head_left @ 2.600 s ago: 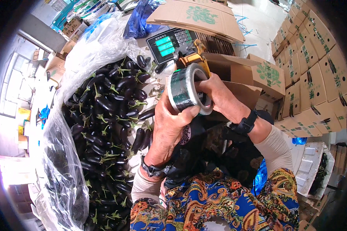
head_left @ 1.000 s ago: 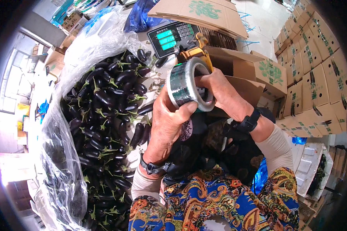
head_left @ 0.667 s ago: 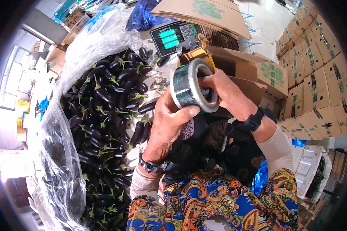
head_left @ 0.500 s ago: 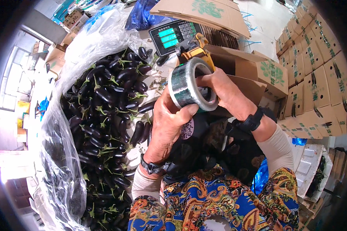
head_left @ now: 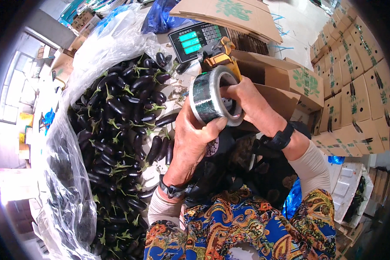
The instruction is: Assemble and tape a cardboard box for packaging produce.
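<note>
Holding the tape [head_left: 206, 97] up in front of us: our left hand [head_left: 188, 136] has fingers clasped round its left side, thumb on the lower rim; our right hand [head_left: 253, 104] grips the right side, reaching into the core, other fingers mostly hidden. Dispenser [head_left: 221, 59] just behind. Eggplants [head_left: 117, 105] left, open carton [head_left: 276, 102] right, scale [head_left: 196, 41] beyond.

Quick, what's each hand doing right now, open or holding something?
Left hand: closed on the wide tape roll.
Right hand: reaching into the roll's hole; fingertips hidden, so its grip can't be told.
</note>
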`<action>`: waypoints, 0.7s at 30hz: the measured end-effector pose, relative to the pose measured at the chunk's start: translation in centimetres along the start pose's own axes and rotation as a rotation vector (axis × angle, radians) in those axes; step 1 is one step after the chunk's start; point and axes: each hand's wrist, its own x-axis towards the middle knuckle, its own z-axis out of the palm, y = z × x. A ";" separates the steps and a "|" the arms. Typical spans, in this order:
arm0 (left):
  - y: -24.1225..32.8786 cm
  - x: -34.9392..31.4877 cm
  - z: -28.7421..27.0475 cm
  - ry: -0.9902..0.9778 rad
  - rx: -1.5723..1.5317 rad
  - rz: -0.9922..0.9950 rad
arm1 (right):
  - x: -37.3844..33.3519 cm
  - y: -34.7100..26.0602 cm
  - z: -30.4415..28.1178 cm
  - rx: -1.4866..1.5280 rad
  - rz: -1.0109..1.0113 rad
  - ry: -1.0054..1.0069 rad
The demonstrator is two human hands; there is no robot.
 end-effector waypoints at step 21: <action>-1.3 -0.8 1.1 0.424 0.537 0.537 | -0.5 -1.0 0.0 -0.022 -0.359 0.371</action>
